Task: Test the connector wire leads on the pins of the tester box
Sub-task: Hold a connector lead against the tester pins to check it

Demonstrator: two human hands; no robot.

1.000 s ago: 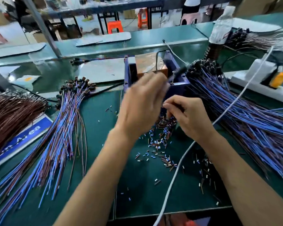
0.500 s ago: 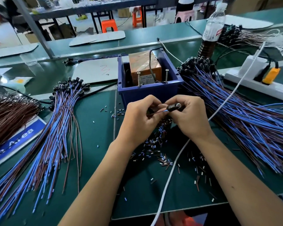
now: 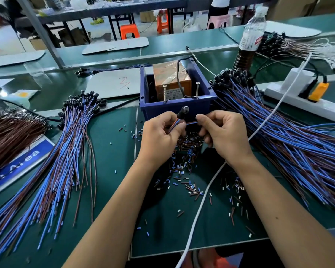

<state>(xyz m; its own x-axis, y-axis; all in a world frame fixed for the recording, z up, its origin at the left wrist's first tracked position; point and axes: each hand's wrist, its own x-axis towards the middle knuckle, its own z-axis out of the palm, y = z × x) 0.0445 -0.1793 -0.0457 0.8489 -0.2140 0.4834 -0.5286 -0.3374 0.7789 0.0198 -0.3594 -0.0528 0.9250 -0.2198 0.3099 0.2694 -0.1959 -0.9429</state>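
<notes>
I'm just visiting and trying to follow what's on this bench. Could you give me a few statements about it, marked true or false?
1. Both hands, left hand and right hand, hold one connector wire. True.
2. Its leads touch the two upright pins. False: they are held in front of the blue tester box.
3. The bottle lies on its side. False: it stands upright.
4. Cut insulation bits litter the mat. True.
</notes>
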